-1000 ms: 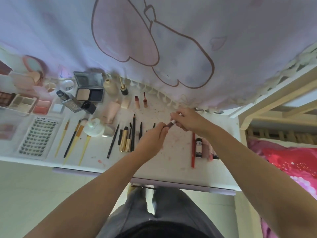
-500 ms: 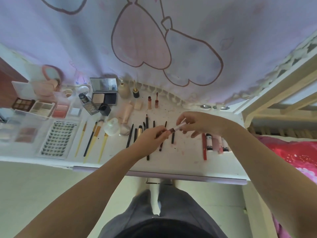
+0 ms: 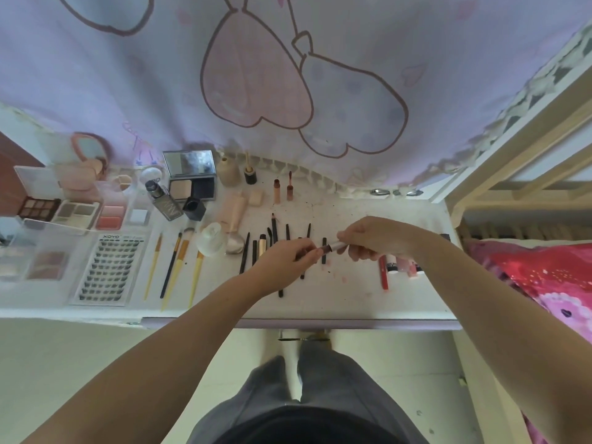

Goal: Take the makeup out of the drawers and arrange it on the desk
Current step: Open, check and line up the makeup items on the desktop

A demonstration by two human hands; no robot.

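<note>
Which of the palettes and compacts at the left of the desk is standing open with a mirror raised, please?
The black powder compact behind the brushes: its mirrored lid stands up, while the eyeshadow palette and blush palette show no mirror.

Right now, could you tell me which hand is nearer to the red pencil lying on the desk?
Right. The right hand is just above and left of the red pencil, almost over its top end. The left hand is well to the pencil's left, over the row of black pencils.

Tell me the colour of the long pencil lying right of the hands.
Red; the long pencil shows best in the head view.
</note>
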